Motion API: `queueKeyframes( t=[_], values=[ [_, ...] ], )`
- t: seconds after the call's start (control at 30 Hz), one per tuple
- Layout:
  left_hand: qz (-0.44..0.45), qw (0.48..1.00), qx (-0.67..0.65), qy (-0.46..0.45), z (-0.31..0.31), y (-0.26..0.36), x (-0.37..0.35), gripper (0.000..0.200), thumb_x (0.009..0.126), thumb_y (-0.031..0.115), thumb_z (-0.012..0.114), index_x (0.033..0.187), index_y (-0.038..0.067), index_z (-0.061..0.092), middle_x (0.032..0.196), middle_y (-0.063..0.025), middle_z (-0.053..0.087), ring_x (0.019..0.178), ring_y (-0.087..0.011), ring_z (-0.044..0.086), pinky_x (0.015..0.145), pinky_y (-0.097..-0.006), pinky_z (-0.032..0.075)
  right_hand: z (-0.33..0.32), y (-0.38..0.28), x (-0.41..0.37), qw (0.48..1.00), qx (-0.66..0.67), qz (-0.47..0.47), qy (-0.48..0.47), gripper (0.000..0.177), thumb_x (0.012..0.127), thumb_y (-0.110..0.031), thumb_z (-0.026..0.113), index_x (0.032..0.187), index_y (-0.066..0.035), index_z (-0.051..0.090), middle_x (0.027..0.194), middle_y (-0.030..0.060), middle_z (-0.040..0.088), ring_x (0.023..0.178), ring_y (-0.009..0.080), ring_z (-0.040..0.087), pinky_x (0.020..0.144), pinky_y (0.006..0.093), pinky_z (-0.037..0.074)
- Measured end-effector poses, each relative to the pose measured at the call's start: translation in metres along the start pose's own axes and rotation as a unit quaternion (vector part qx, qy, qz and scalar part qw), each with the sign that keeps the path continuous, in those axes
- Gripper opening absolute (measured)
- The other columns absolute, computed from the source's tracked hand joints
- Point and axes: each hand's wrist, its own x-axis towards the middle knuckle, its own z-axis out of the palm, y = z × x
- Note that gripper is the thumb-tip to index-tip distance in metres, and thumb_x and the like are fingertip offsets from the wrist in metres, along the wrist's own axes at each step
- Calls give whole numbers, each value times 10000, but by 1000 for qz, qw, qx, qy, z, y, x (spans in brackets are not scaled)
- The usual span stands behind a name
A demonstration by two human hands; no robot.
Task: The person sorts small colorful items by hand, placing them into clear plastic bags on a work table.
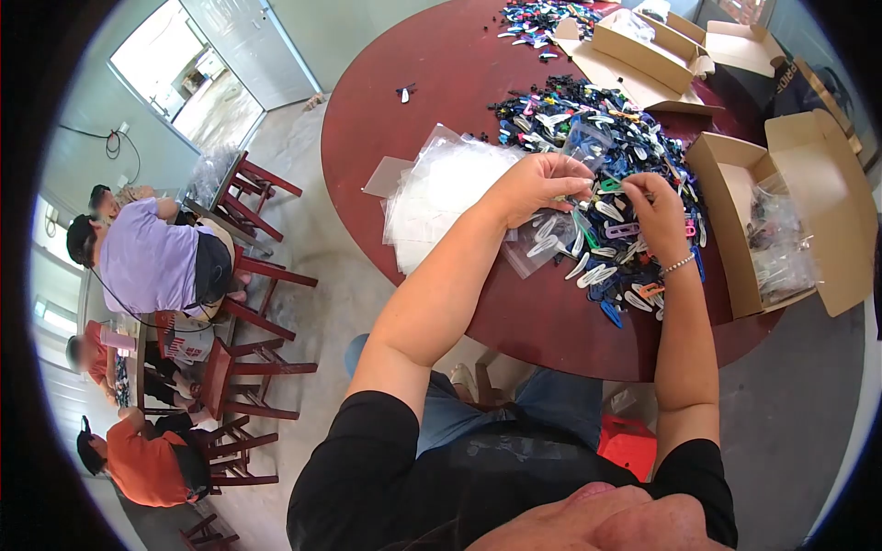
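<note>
My left hand (544, 188) is over the near left part of a large pile of hair clips (634, 138), its fingers pinched together at a clear plastic bag (586, 145). Just to its right, my right hand (654, 207) has thumb and fingertips closed beside a green clip (610, 185); whether it grips that clip is too small to tell. White, black, pink and blue clips lie below both hands. Another clear bag (533, 248) rests at the pile's left edge. Left of my left hand, a stack of flat clear bags (446, 184) is spread on the round red table (377, 119).
An open cardboard box (730, 220) holding filled bags (781, 243) stands at the right. More open boxes (643, 55) and a second clip pile (542, 23) are at the back. Several people sit at tables on the left, near red wooden stools (220, 376).
</note>
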Motion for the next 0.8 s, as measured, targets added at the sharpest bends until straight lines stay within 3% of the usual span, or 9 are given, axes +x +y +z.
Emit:
queueKeyframes(
  t=[0.03, 0.1, 0.37, 0.43, 0.5, 0.63, 0.7, 0.73, 0.8],
  values=[
    [1, 1000, 2, -2, 0, 0, 0, 244, 862, 184, 683, 1064, 55, 636, 951, -43, 671, 924, -123, 642, 741, -261, 512, -3, -2, 1, 1000, 1, 0, -1, 140, 866, -117, 653, 931, 7, 649, 794, 60, 604, 670, 122, 564, 592, 266, 449],
    [0, 1000, 11, -2, 1, 1, -1, 249, 859, 190, 688, 1063, 57, 635, 957, -43, 673, 923, -122, 642, 742, -263, 509, -11, -8, 3, 987, 54, 152, -23, 161, 899, -156, 633, 929, 1, 656, 785, 21, 596, 666, 67, 527, 583, 233, 427],
    [2, 998, 62, -30, 7, 3, -3, 276, 839, 203, 715, 1066, 67, 638, 961, -14, 681, 894, -82, 630, 718, -235, 487, -30, -48, 2, 972, 219, 88, -12, 124, 927, -129, 608, 960, -14, 642, 774, -49, 563, 662, 15, 465, 579, 154, 359],
    [3, 998, 58, -35, 6, -1, -1, 285, 829, 185, 724, 1070, 61, 638, 963, -10, 679, 888, -72, 623, 706, -218, 478, -35, -54, 4, 977, 192, 91, -23, 109, 919, -112, 618, 948, -10, 641, 768, -53, 558, 659, 7, 459, 573, 146, 349],
    [14, 994, 98, -43, 5, -4, 0, 288, 825, 170, 725, 1076, 59, 637, 965, -10, 677, 887, -74, 622, 708, -213, 479, -37, -56, 6, 994, 45, 67, -69, 131, 921, -121, 620, 964, -1, 648, 770, -56, 571, 659, 5, 463, 574, 145, 352],
    [26, 993, 90, -70, 5, -6, 1, 290, 824, 156, 724, 1080, 53, 634, 969, -14, 674, 886, -76, 623, 720, -219, 488, -24, -63, 10, 993, 43, 93, -55, 175, 927, -109, 607, 1052, 9, 641, 844, -27, 603, 715, 18, 505, 633, 153, 408],
    [0, 996, 55, -63, 7, -2, -2, 299, 823, 152, 725, 1088, 52, 630, 968, -21, 672, 892, -89, 630, 736, -225, 500, -17, -68, 12, 949, 309, 52, 26, 231, 913, -74, 609, 1125, 16, 623, 887, 0, 598, 756, 57, 562, 705, 198, 476],
    [0, 997, 55, -62, 8, 0, -3, 299, 823, 152, 725, 1088, 52, 630, 968, -21, 672, 892, -89, 630, 736, -225, 500, -19, -67, 10, 936, 348, 40, 18, 265, 924, -49, 578, 1179, 20, 590, 1007, 48, 620, 801, 80, 587, 764, 208, 490],
    [-27, 997, 25, -61, 10, 2, -4, 300, 823, 146, 724, 1093, 55, 626, 966, -28, 669, 910, -100, 634, 746, -230, 509, -22, -70, 9, 931, 362, 37, 28, 268, 926, -48, 573, 1185, 20, 584, 1025, 64, 634, 794, 88, 593, 757, 208, 492]
  ],
)
